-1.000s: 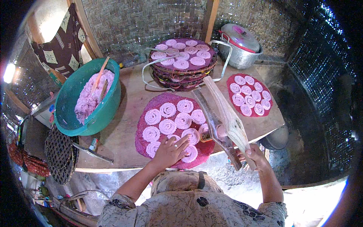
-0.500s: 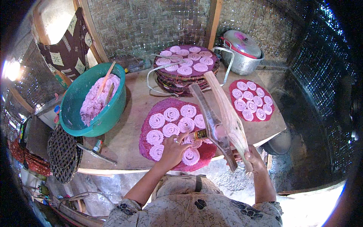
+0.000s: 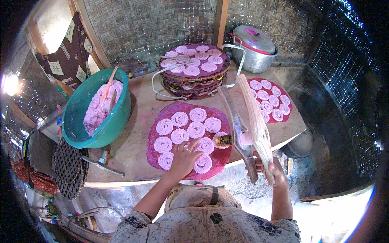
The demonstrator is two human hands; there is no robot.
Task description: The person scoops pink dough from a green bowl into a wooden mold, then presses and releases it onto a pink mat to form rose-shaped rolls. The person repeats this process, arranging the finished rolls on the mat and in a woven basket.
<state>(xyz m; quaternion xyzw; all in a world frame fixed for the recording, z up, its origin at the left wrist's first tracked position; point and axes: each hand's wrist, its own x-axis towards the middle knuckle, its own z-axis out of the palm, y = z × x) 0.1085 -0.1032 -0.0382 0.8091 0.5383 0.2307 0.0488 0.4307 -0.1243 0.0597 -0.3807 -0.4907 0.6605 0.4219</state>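
Note:
My right hand [image 3: 276, 171] grips the lower ends of a wooden hand press [image 3: 262, 139], two long pieces of wood held as a pair. Pink dough [image 3: 246, 138] shows between them, and a small metal can [image 3: 223, 140] sticks out of the left piece. The can's end is above the right side of a round magenta mat [image 3: 155, 139] carrying several pale pink dough coils [image 3: 196, 129]. My left hand [image 3: 185, 157] is over the mat's lower middle, fingers apart and holding nothing. Its fingertips are close to the coils; whether they touch is unclear.
A green basin [image 3: 125, 109] of pink dough with a wooden stick stands at the left. Behind the mat is a stack of round trays [image 3: 194, 87] topped with coils. A lidded metal pot [image 3: 263, 62] and a second coil-covered mat [image 3: 278, 117] are at the right.
The press and my right hand have shifted right, so the can has moved off the coils toward the mat's right edge. My left hand stays low over the mat.

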